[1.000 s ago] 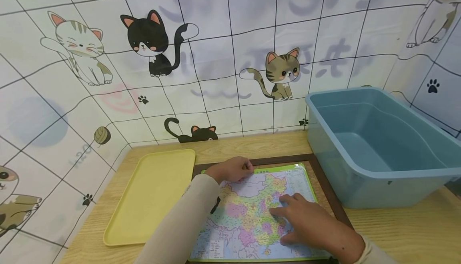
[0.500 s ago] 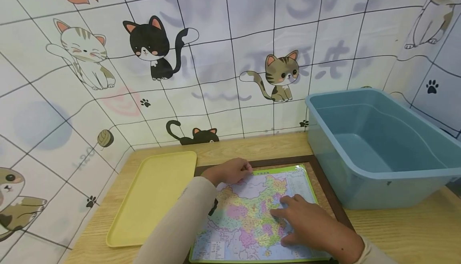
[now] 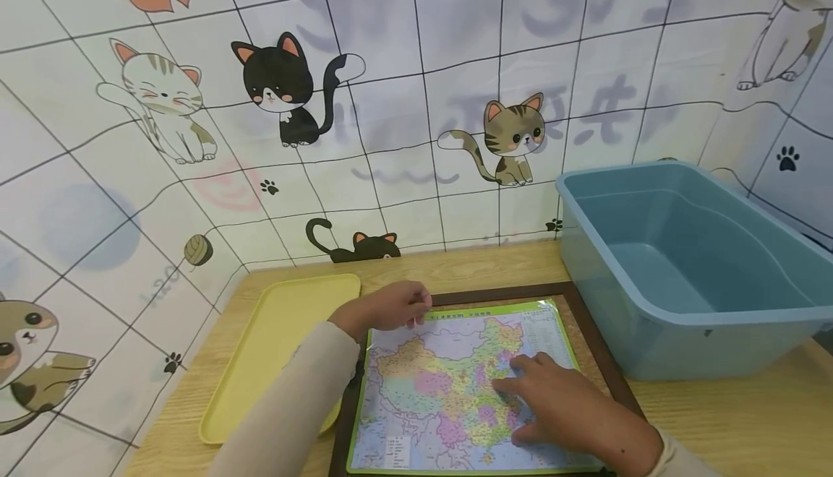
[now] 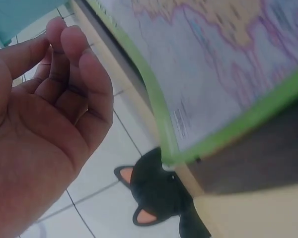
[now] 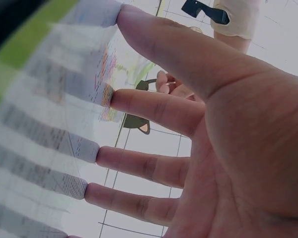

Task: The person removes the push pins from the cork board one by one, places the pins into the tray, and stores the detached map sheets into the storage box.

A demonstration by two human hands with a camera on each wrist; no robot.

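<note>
A glossy map sheet (image 3: 432,383) with a green border lies on a dark-framed cork board (image 3: 579,321). My right hand (image 3: 553,394) rests on the map's right half with its fingers spread. Its fingertips touch the sheet, as the right wrist view also shows through the straight fingers (image 5: 151,105). Over the map's upper left edge is my left hand (image 3: 387,305). In the left wrist view that hand (image 4: 39,129) has loosely bent fingers, the thumb tip close to the fingertips, and nothing between them; the map's green corner (image 4: 174,153) is beside it.
A yellow tray (image 3: 280,354) lies left of the board, partly behind the left sleeve (image 3: 293,397). On the right stands a deep blue tub (image 3: 664,347). A wall covering (image 3: 390,115) with printed cats rises behind the wooden table (image 3: 481,264).
My left hand has moved left along the map's top edge and uncovered more of the sheet's upper left. The right hand stays in place on the map. The head view has shifted slightly.
</note>
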